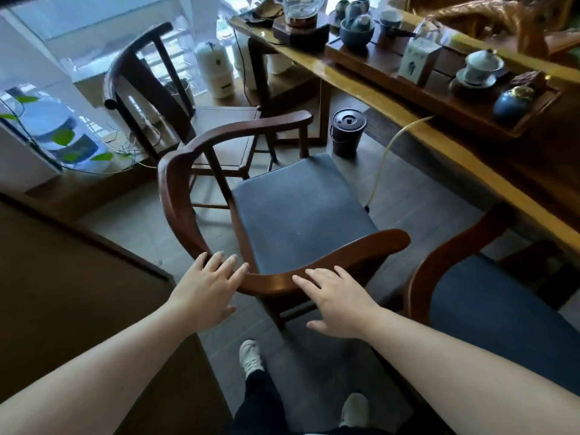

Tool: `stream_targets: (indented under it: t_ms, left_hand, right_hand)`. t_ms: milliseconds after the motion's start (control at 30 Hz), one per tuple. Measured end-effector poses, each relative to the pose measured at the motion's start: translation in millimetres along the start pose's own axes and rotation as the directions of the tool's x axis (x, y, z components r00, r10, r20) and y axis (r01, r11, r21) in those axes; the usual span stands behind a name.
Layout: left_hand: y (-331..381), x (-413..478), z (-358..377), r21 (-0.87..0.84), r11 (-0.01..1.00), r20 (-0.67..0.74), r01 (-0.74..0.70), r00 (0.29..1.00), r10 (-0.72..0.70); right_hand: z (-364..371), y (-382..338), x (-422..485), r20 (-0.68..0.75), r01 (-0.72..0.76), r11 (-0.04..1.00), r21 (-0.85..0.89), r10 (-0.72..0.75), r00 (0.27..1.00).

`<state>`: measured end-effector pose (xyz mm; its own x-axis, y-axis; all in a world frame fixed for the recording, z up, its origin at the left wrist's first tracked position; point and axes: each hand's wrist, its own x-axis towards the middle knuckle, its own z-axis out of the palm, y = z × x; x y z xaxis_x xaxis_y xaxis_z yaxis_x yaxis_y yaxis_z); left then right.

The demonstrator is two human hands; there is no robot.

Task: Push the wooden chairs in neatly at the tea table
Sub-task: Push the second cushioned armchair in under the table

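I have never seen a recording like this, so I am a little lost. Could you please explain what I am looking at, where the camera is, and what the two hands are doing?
There is no machine here. One camera sits on a person's head and looks forward and down, so you see their own arms. The left hand and right hand are spread open, fingers lying on the curved back rail of a wooden chair with a dark seat cushion. Nothing is gripped. To the right stands the long tea table, with a tray of cups, a lidded cup and a small box. A second chair stands beyond and a third at the right.
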<state>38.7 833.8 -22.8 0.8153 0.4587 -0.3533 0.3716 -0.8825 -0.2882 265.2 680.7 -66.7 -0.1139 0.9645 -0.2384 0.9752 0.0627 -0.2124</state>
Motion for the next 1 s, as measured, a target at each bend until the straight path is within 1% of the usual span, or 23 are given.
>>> stream_targets:
  t_ms: [100, 200, 400, 500, 633, 733, 800, 900, 1000]
  left_hand:
    - [-39, 8, 16, 0.010, 1.000, 0.018, -0.015, 1.000, 0.015]
    - [-73, 21, 31, 0.026, 0.998, 0.046, -0.064, 0.997, 0.063]
    - [-125, 47, 56, 0.106, 0.956, 0.089, -0.273, 0.960, 0.264]
    - [-144, 55, 58, 0.170, 0.926, 0.110, -0.338, 0.940, 0.323]
    - [-153, 69, 58, 0.195, 0.919, 0.055, -0.344, 0.939, 0.340]
    - [-152, 75, 60, 0.182, 0.915, 0.045, -0.361, 0.932, 0.359]
    - [-153, 76, 62, 0.170, 0.916, 0.034, -0.364, 0.931, 0.363]
    - [-152, 75, 62, 0.153, 0.925, 0.004, -0.349, 0.936, 0.352]
    - [-141, 75, 52, 0.126, 0.927, 0.026, -0.353, 0.936, 0.352]
  right_hand:
    - [6, -21, 44, 0.020, -0.014, 1.000, -0.018, 0.015, 1.000]
    - [15, -44, 85, 0.070, -0.059, 0.998, -0.009, 0.060, 0.996]
    - [22, -80, 142, 0.136, -0.116, 0.993, 0.011, 0.113, 0.984]
    - [28, -89, 159, 0.131, -0.148, 0.988, 0.051, 0.141, 0.981]
    - [42, -84, 166, 0.226, -0.212, 0.976, 0.037, 0.199, 0.954]
    - [49, -72, 163, 0.247, -0.225, 0.974, 0.015, 0.214, 0.945]
    - [48, -67, 163, 0.244, -0.200, 0.980, 0.013, 0.191, 0.951]
    - [44, -61, 164, 0.265, -0.122, 0.992, 0.000, 0.118, 0.957]
    - [37, -52, 156, 0.310, -0.098, 0.995, -0.003, 0.094, 0.946]
